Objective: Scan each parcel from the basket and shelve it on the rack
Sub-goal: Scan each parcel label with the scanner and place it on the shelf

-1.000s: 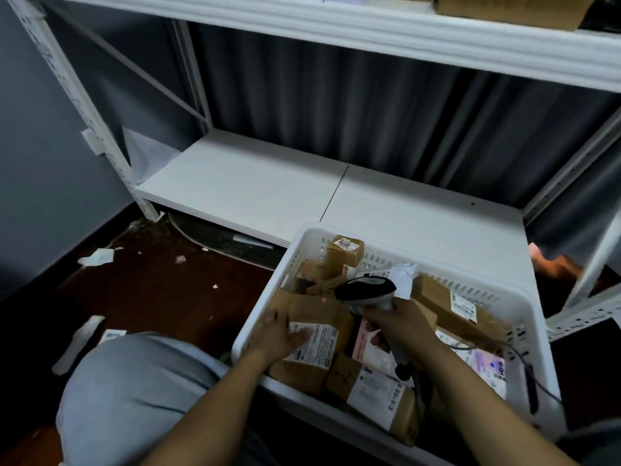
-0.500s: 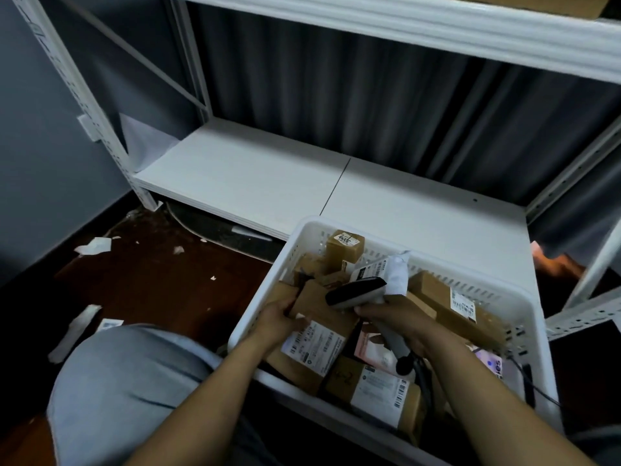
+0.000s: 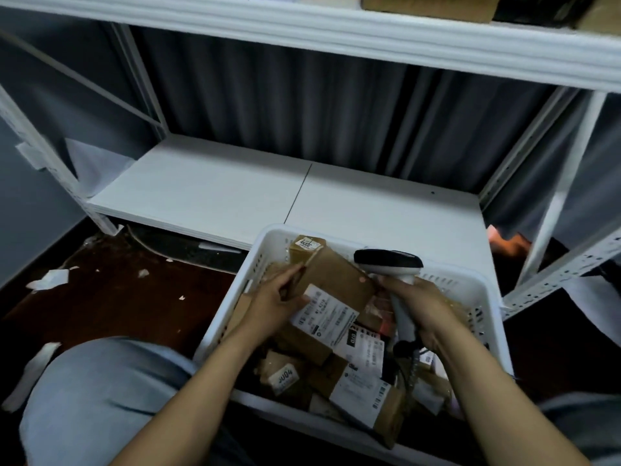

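Parcel up and in hand: a brown cardboard parcel (image 3: pixel 336 280) is being held tilted above the heap in the white basket (image 3: pixel 232 307), with its white shipping label (image 3: pixel 324 314) facing up. The left hand (image 3: pixel 274 302) is gripping the parcel's left end, thumb lying near the label's edge and fingers curling round the side. The right hand (image 3: pixel 420 307) is wrapping tightly round the pale handle of the barcode scanner (image 3: pixel 389 264). The scanner's dark-topped head is hovering just beside the parcel's right edge, nose turned toward it, and a dark cable (image 3: pixel 406 351) is trailing from the handle's base into the basket. Underneath, more labelled parcels are lying jumbled: a small box (image 3: pixel 307 247) is standing at the back wall, another (image 3: pixel 284 378) is showing a handwritten number, and one at the front (image 3: pixel 363 395) is carrying a large white label. The basket is sitting in front of the rack's white lower shelf (image 3: pixel 208 196), while cardboard boxes (image 3: pixel 426 5) are resting on the upper shelf (image 3: pixel 336 31). A grey curtain (image 3: pixel 302 105) is hanging behind the rack. Paper scraps (image 3: pixel 50 279) are lying on the dark floor, and a knee in grey-blue fabric (image 3: pixel 100 398) is showing beside the basket.
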A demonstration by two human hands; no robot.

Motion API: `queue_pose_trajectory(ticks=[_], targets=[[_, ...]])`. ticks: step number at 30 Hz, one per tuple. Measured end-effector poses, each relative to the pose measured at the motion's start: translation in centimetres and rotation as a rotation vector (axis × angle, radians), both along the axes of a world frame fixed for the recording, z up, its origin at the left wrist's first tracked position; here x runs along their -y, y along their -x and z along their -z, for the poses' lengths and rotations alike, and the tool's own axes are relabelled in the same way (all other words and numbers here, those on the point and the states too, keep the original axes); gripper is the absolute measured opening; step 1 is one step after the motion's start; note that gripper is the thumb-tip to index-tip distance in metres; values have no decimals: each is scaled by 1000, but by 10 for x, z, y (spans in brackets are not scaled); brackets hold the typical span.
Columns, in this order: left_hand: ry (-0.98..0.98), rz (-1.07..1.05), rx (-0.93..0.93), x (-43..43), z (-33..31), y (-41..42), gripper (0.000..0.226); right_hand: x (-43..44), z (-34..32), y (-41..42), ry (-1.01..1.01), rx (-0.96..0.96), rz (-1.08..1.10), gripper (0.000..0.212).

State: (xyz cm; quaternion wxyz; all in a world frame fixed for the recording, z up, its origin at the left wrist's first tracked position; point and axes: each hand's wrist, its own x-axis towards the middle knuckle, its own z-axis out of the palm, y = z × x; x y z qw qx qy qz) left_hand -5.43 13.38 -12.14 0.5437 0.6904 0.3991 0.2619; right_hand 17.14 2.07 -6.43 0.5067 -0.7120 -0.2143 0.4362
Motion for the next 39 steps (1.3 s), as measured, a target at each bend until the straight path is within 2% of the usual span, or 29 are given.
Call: queue_pose_trajectory(ticks=[3, 8, 11, 13, 17, 19, 21, 22, 24, 26, 27, 30, 34, 36, 39], targets=[[124, -83, 7, 4, -2, -20, 74, 9, -5, -7, -17, 103, 16, 9], [14, -95, -106, 6, -4, -40, 47, 14, -11, -10, -33, 145, -93, 2], [31, -68, -162, 12, 1, -41, 49, 14, -7, -11, -3, 162, -112, 7], [159, -96, -100, 19, 7, -39, 57, 13, -3, -13, 21, 144, -96, 6], [259, -226, 55, 32, 17, -33, 50, 13, 0, -19, 43, 66, -55, 12], [364, -342, 104, 33, 23, -31, 62, 13, 0, -22, 40, 8, -10, 23], [380, -336, 146, 35, 22, -31, 65, 13, -2, -24, 26, -51, 56, 29], [353, -311, 158, 36, 20, -31, 65, 14, -2, -25, 16, -68, 89, 29], [339, -236, 149, 39, 11, -35, 88, 15, -5, -27, 14, -108, 137, 25], [391, -149, 201, 40, 5, -41, 111, 19, -9, -29, 6, -158, 168, 16], [442, -111, 237, 40, 2, -45, 114, 22, -11, -29, -1, -171, 179, 13], [524, -75, 326, 42, -5, -61, 94, 31, -11, -30, -14, -178, 209, 11], [453, -109, 310, 41, -19, -66, 75, 39, -14, -34, -36, -199, 213, 17], [388, -146, 299, 38, -25, -64, 72, 39, -20, -35, -57, -140, 186, 16], [319, -179, 317, 30, -34, -57, 79, 33, -33, -33, -69, 0, 102, 16]])
